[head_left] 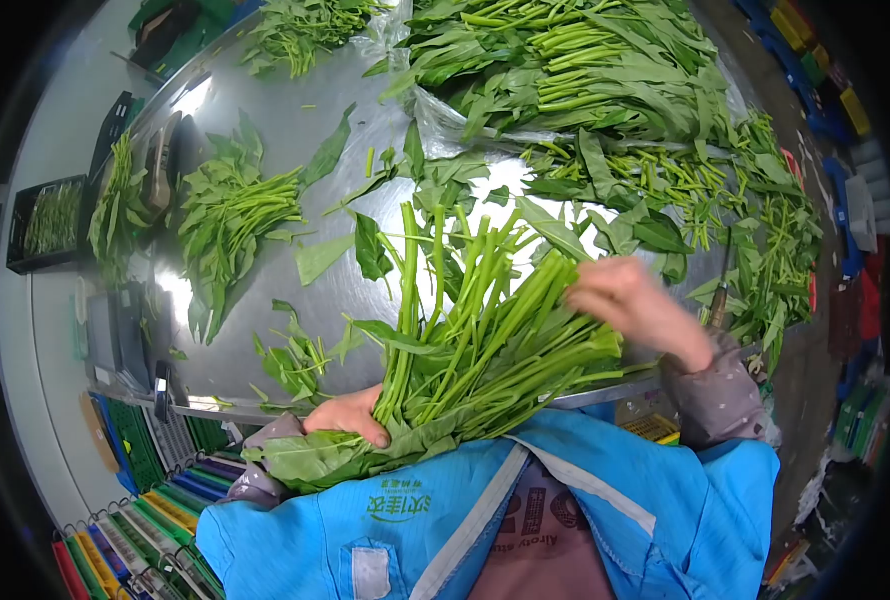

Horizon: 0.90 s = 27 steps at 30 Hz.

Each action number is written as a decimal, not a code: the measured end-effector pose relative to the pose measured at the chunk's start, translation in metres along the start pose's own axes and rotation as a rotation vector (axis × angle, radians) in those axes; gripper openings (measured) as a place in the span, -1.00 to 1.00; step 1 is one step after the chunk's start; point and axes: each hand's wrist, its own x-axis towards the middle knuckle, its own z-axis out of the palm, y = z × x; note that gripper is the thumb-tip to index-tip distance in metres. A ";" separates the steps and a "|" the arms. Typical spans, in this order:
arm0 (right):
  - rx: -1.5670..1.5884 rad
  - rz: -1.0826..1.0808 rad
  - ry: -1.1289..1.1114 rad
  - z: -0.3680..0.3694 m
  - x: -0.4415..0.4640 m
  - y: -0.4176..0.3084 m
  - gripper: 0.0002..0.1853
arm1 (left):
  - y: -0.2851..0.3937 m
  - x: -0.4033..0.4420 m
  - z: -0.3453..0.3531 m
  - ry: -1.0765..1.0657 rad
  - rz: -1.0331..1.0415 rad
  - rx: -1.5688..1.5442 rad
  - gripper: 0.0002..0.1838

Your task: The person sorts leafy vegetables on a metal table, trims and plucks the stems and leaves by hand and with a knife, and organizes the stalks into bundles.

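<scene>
A large bunch of leafy green stems (pixel 465 330) lies slanted against the front of the blue vest, cut ends pointing up and to the right. My left hand (pixel 350 415) is wrapped round its lower leafy part, with the thumb on top. At the upper right, my right hand (pixel 620 300) is at the cut stem ends, its fingers curled and blurred by motion; whether they grip a stem cannot be made out. Loose leaves (pixel 295 360) lie on the metal table (pixel 335 120) beside the bunch.
A big pile of greens (pixel 605 70) on plastic sheeting fills the table's back right. Smaller bunches (pixel 235 210) lie at left. A knife handle (pixel 718 306) shows near the right edge, by scattered stems. A black crate (pixel 50 222) stands far left; coloured crates (pixel 135 530) are below.
</scene>
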 end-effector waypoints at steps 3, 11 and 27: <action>-0.019 0.576 0.413 -0.058 -0.007 0.004 -0.83 | -0.005 -0.003 -0.004 -0.014 0.029 -0.007 0.13; -0.308 -0.143 0.018 -0.015 0.008 -0.059 -0.84 | 0.007 0.009 0.002 -0.064 0.042 0.020 0.03; -0.475 -0.110 0.115 0.066 0.024 -0.073 -0.80 | 0.024 0.018 0.016 -0.171 0.025 0.270 -0.02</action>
